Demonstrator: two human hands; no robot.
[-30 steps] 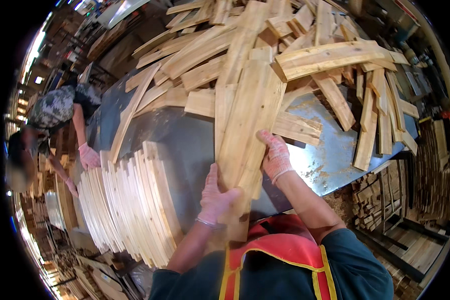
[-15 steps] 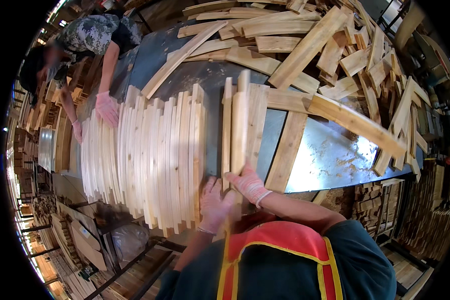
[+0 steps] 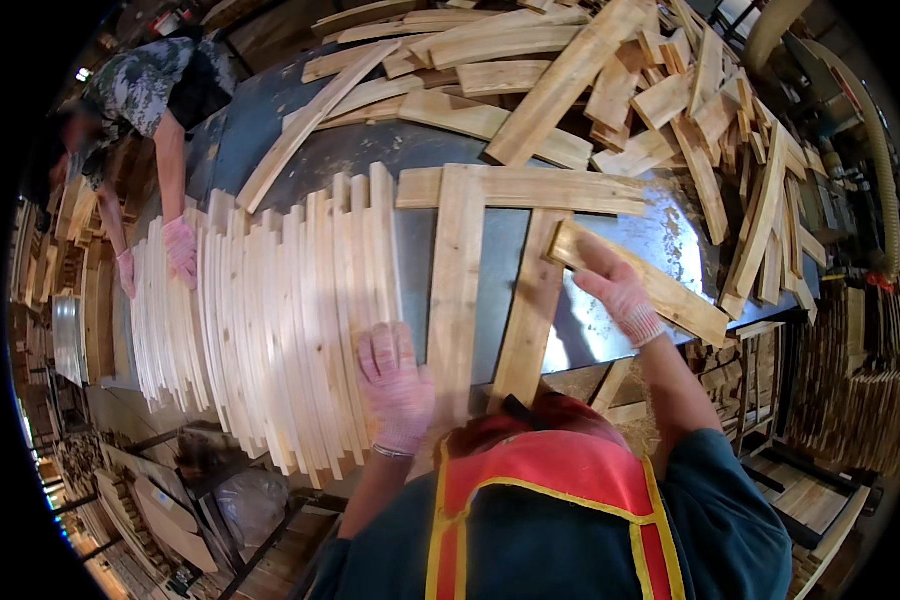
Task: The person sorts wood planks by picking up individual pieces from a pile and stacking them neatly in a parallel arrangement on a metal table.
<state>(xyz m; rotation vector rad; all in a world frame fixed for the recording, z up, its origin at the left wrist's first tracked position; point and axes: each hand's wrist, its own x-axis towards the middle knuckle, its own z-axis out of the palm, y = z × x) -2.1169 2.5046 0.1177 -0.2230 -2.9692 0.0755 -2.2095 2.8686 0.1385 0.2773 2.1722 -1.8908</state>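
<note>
My left hand (image 3: 396, 388) lies with fingers stretched out against the right end of a long row of pale wooden slats (image 3: 280, 330), standing side by side. The palm is down and nothing is in it. Over to the right, my right hand (image 3: 616, 292) grips a short wooden board (image 3: 670, 292) near its left end, fingers over the top and thumb at the near edge. That board lies at a slant above the metal tabletop. Between my hands two upright-lying boards, a left one (image 3: 457, 270) and a right one (image 3: 530, 320), point toward me. A crosswise board (image 3: 560, 190) meets their far ends.
A large heap of loose boards (image 3: 660, 90) covers the table's far right. At the far left, a person in a camouflage shirt rests gloved hands (image 3: 180, 250) on the slat row. Stacked wood (image 3: 855, 360) stands at right, near a ribbed hose (image 3: 878, 170).
My left hand has come to the slat row's right end, where the slats I held now stand. My right hand has moved right onto the slanted board, which has shifted slightly toward me.
</note>
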